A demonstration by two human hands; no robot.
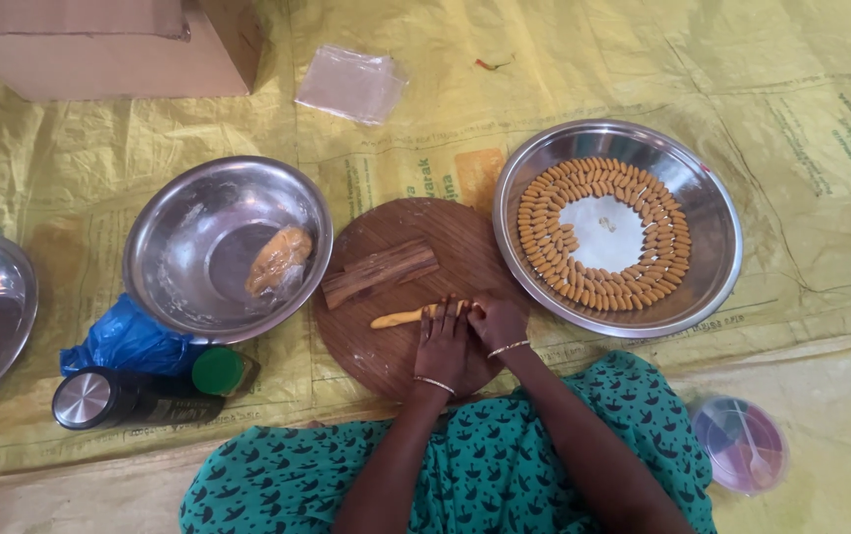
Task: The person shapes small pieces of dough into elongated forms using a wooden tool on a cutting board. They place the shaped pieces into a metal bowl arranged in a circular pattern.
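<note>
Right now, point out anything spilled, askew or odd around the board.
Nothing stands out. Both hands, left hand and right hand, roll a dough rope on the round wooden board; shaped pieces sit in neat rings.

A cardboard box (109,44) is sitting far up-left of the round wooden board (386,361). A clear plastic packet (351,84) is lying above the board, a blue bag (129,339) and dark bottle (134,398) lying to its left, a lidded tub (740,445) to its lower right.
</note>
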